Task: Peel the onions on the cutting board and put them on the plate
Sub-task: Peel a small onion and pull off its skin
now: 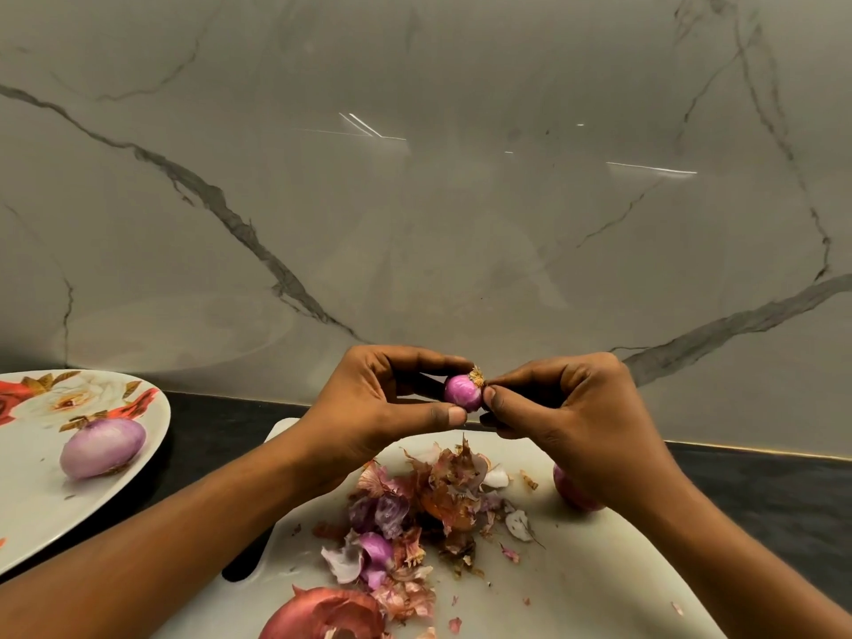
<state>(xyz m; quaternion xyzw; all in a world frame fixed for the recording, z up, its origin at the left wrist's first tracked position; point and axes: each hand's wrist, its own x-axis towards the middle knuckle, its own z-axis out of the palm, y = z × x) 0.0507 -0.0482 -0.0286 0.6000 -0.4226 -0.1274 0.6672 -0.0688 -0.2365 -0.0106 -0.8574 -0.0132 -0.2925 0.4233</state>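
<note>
Left hand (382,398) holds small pink onion (462,393) in curled fingers, up above cutting board (576,569). Right hand (567,417) pinches its dry root end. Peeled onion (102,447) lies on flowery plate (27,500) at left. Onion skins (415,514) piled on board.

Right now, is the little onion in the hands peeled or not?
Mostly peeled: the onion shows pink flesh, but a dry root tuft sits on top, where the right hand pinches. The left hand holds it.
</note>
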